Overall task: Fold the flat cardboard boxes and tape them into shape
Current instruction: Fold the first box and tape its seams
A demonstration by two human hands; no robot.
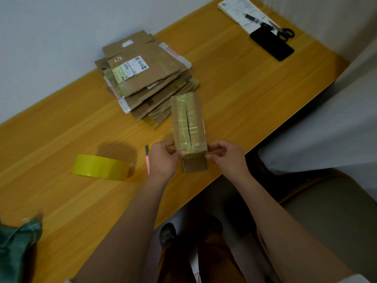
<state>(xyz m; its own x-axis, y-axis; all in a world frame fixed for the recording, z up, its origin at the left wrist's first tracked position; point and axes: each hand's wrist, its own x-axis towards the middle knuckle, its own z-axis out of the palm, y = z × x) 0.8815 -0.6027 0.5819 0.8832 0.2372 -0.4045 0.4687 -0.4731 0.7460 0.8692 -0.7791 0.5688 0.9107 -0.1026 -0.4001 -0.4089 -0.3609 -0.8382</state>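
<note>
A small folded cardboard box [188,127] stands on the wooden table [61,139] near its front edge, old tape along its top seam, which gapes a little. My left hand [163,158] grips the box's near left corner. My right hand [226,156] holds the near right corner, fingers curled. A strip of tape stretches across the box's near end between both hands. A yellow tape roll [102,166] lies to the left. A stack of flat cardboard boxes [146,76] sits behind the box.
A pink utility knife [147,160] lies just left of my left hand. At the far right corner are papers [240,11], a pen [254,19], scissors [282,30] and a black phone [272,44]. Green cloth [16,244] is at the lower left. White fabric [326,129] hangs right of the table.
</note>
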